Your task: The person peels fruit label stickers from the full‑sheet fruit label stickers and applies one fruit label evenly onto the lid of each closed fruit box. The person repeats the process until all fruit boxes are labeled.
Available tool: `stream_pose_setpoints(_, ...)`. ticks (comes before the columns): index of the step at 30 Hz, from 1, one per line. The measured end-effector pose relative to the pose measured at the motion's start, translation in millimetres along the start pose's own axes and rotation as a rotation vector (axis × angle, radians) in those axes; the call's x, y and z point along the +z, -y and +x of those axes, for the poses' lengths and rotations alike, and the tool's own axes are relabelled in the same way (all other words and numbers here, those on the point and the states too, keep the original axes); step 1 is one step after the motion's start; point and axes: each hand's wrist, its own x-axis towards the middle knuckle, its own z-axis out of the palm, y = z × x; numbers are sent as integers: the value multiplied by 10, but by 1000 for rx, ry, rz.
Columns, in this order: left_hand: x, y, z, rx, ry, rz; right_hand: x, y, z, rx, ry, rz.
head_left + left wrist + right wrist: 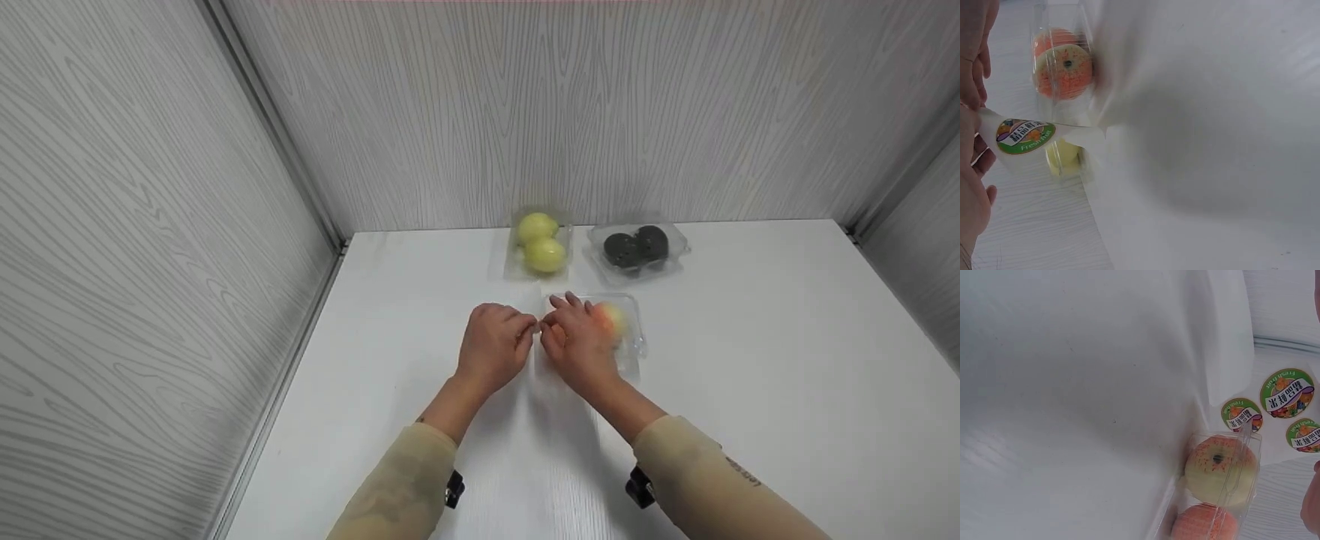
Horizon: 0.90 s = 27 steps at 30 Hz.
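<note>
My left hand (pixel 495 341) and right hand (pixel 581 345) come together fingertip to fingertip over the table, just at the left of a clear plastic box (pixel 632 360) of red-yellow apples (pixel 613 319). Between them they pinch a white sticker sheet (pixel 1275 434), which hangs curled under the fingers. A round green-bordered fruit sticker (pixel 1026 136) shows on it in the left wrist view, and several more appear in the right wrist view. The right hand's outer fingers stretch out over the apple box and partly hide it. In the head view the hands cover most of the sheet.
Behind the hands, a clear box holds two yellow lemons (pixel 545 255). To its right another clear box (pixel 679 244) holds two dark round fruits (pixel 651 243). Wood-grain panels (pixel 465 112) enclose the white table (pixel 765 360) at the back and sides.
</note>
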Motion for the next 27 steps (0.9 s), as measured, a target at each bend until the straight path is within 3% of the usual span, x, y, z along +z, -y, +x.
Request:
stream_pose_setpoints(7,-13,15,-40,45,12,139,2,-15,-15,-41,41,-111)
stream_pose_setpoints(17,-20,76,-81,46,-48,126,2,-65,-63,-69,-29,-77)
stream_pose_setpoints(27,-65,198,-129,34,-88,119,-46,-83,-89,45,-4,-7)
